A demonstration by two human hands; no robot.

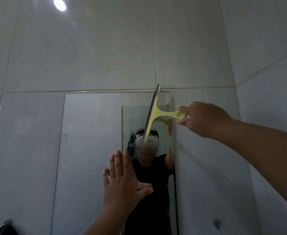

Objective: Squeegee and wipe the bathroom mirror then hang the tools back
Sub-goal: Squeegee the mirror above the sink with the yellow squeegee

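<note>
A tall bathroom mirror hangs on the grey tiled wall ahead. A yellow squeegee with a dark rubber blade stands almost upright against the mirror's upper right part. My right hand pinches the end of its handle from the right, just past the mirror's right edge. My left hand is raised flat in front of the mirror's lower middle, fingers straight and together, holding nothing. I cannot tell whether it touches the glass.
A person in black wearing a white headset is reflected in the mirror. A round wall hook sits on the tile at lower right. Another hook with something dark on it shows at lower left. A ceiling lamp reflects at the upper left.
</note>
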